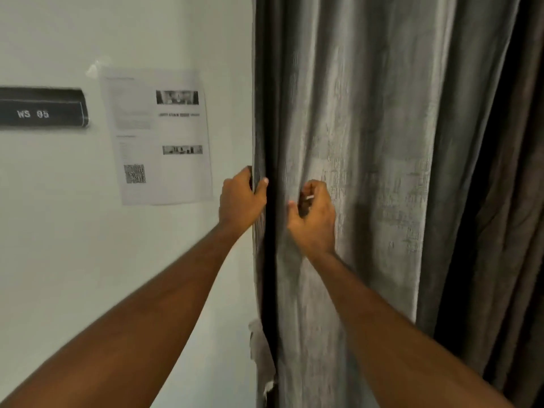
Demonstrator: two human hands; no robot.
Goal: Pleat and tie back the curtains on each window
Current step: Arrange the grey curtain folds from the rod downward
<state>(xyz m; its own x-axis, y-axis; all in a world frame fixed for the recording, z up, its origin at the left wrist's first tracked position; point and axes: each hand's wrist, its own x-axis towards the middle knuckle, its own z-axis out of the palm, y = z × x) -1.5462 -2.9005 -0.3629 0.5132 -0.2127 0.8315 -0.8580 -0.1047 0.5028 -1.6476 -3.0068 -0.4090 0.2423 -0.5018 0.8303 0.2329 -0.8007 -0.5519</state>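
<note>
Grey curtain (368, 172) hangs full-length on the right, its left edge against the white wall (73, 260); no tie-back in view. Pleating looks just begun — first fold only. Left hand (240, 198) clamps the leading edge, fingers wrapped round it. Right hand (313, 213), just beside, pinches a fold of cloth further in. To do it well: keep both hands level, take equal widths, stack each fold onto the left grip — tension even.
</note>
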